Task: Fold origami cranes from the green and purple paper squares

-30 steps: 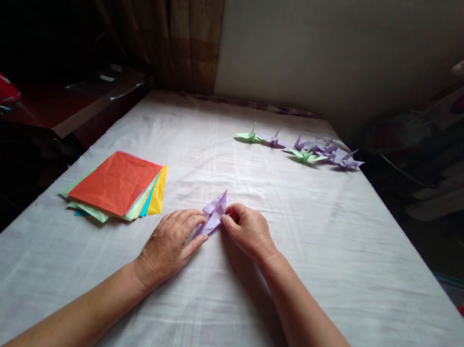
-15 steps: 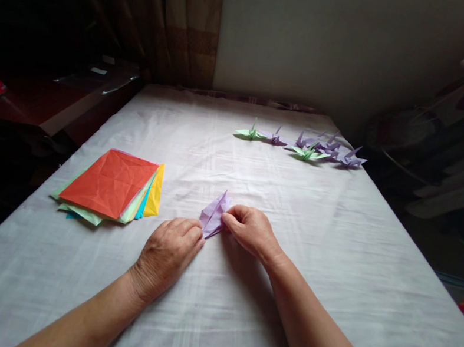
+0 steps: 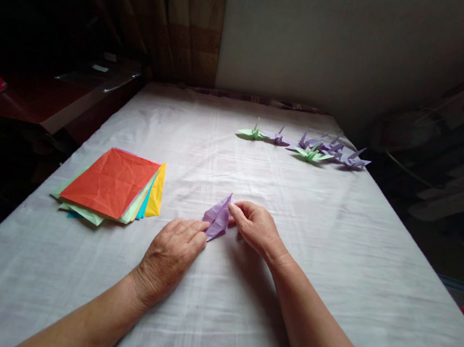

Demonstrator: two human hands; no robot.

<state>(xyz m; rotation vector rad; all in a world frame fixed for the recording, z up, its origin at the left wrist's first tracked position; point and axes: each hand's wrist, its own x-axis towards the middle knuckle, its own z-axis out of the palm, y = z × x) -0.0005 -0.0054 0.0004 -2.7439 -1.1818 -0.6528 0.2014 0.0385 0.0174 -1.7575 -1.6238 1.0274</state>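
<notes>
A partly folded purple paper [image 3: 217, 220] lies on the white cloth between my hands. The fingertips of my left hand [image 3: 170, 255] press on its near left corner, with the fingers closed together. From the right, my right hand [image 3: 255, 225] pinches its edge between thumb and forefinger. One flap of the paper stands up, pointing away from me.
A stack of coloured paper squares [image 3: 113, 184], orange on top, lies to the left. Several finished green and purple paper cranes [image 3: 308, 147] sit at the far right. The table [image 3: 333, 263] drops off on both sides, with dark furniture [image 3: 70, 97] left and clutter right.
Both hands stayed on the purple paper. The right hand has shifted its pinch a little, and the raised flap now looks broader and more open.
</notes>
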